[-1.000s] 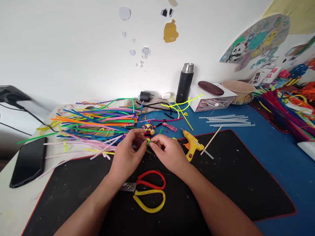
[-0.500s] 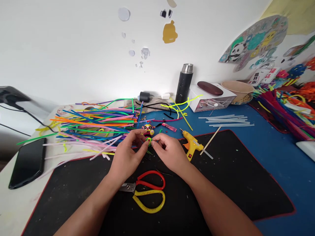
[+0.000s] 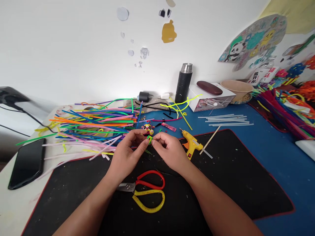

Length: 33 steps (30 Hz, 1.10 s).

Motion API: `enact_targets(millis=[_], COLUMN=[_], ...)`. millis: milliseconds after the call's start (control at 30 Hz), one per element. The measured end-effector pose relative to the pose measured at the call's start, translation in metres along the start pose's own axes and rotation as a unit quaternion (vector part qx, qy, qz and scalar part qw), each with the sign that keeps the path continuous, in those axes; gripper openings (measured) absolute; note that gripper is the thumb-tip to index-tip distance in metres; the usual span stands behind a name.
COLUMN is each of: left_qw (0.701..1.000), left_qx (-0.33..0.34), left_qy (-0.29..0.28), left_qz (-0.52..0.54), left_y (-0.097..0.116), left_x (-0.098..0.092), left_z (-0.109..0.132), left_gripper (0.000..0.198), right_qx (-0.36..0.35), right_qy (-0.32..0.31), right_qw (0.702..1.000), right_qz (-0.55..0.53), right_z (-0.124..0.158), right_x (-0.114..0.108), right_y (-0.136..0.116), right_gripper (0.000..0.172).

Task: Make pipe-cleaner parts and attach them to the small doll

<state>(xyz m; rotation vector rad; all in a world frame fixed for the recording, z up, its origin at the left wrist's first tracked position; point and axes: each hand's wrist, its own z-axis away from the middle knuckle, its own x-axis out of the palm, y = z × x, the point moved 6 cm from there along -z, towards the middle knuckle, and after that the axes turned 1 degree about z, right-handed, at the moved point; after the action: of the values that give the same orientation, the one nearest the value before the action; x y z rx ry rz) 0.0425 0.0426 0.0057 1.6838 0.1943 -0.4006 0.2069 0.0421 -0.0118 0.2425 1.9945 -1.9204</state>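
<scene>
Between my fingertips is a small bent piece of bright green pipe cleaner (image 3: 149,140). My left hand (image 3: 130,150) pinches it from the left, thumb and index finger closed. From the other side my right hand (image 3: 168,149) also pinches it, fingers curled. Just beyond my fingertips sits a small colourful figure (image 3: 148,127) with a blue top, a pale face and dark markings; its lower part is hidden by the hands. Closer to me, scissors (image 3: 150,191) with one red and one yellow handle lie on the black mat (image 3: 233,177).
Many coloured pipe cleaners (image 3: 98,121) spread across the left. A yellow glue gun (image 3: 193,144) and a wooden stick (image 3: 210,140) lie right of my hands. Clear glue sticks (image 3: 226,120), a black thermos (image 3: 184,83) and a white drawer box (image 3: 211,98) are behind. A phone (image 3: 27,164) lies far left.
The green piece has turned slightly between my fingertips and shows more as an open loop. Both hands stay in nearly the same place.
</scene>
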Motion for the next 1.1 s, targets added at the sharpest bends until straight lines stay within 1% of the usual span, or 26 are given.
enact_targets(millis=[133,300,500,700,900,1100], left_qw=[1.0,1.0,0.999,0.996,0.993,0.991], left_qx=[-0.006,-0.006,-0.011,-0.016,-0.023,-0.027], left_qy=[0.0,0.0,-0.023,-0.037,-0.025,-0.028], left_qz=[0.022,0.031,0.048,0.074,0.112,0.131], left_y=[-0.001,-0.003,-0.006,-0.01,-0.008,-0.007], left_x=[0.0,0.0,0.003,0.006,0.003,0.003], left_z=[-0.001,-0.002,-0.001,-0.001,-0.003,-0.003], left_gripper=[0.029,0.029,0.03,0.034,0.032,0.032], right_qx=[-0.004,0.002,0.008,0.01,0.027,0.035], right_qy=[-0.002,-0.012,-0.019,-0.016,-0.015,-0.018], right_qw=[1.0,0.997,0.997,0.995,0.992,0.989], right_qz=[-0.022,-0.072,-0.07,-0.093,-0.12,-0.14], right_z=[0.0,0.001,0.001,0.0,-0.001,-0.002], right_x=[0.0,0.001,0.003,0.001,0.001,0.002], right_y=[0.001,0.003,0.003,0.002,0.007,0.008], right_gripper=[0.015,0.022,0.022,0.023,0.024,0.026])
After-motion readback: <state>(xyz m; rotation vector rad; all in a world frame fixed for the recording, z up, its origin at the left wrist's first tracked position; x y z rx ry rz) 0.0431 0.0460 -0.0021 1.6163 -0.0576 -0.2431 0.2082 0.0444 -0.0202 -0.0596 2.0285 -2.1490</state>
